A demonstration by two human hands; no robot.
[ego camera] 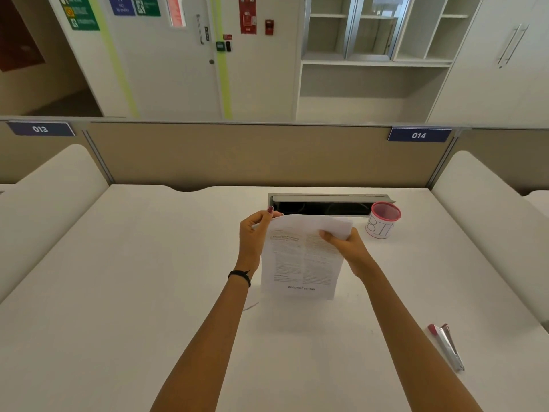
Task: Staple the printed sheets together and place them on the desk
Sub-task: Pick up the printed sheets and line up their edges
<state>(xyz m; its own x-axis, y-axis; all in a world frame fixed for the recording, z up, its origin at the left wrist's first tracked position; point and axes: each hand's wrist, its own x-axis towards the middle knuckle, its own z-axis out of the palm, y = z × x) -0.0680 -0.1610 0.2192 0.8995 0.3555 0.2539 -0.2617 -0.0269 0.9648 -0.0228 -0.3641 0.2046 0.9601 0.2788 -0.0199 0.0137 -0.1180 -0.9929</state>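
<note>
At the centre of the frame we see both of our bare hands holding a thin set of white printed sheets (300, 260), upright above the white laminate desk (118, 292), with the lower edge of the paper close to the desk surface; whether it touches we cannot tell. Our left hand (254, 236), with dark red nail polish and a thin black band at the wrist (240, 275), is closed around the upper left corner of the sheets, thumb in front and fingers curled behind. Our right hand (347, 248) pinches the upper right part of the sheets, thumb pressed on the printed face. The top of the paper curls back slightly away from us; two columns of small text and a line of larger print near the bottom are visible, mostly too blurred to read. At the lower right of the frame a slim silver stapler with a red end (445, 346) lies on the desk, well apart from the sheets and from both hands. To the upper right of the sheets stands a small white cup with a red rim, hand-lettered "BIN" (381, 223), just beside the open grey cable tray (329, 205) set into the desk. Across the upper half runs a beige partition (237, 153) bearing blue number plates "013" (40, 129) and "014" (419, 135).
</note>
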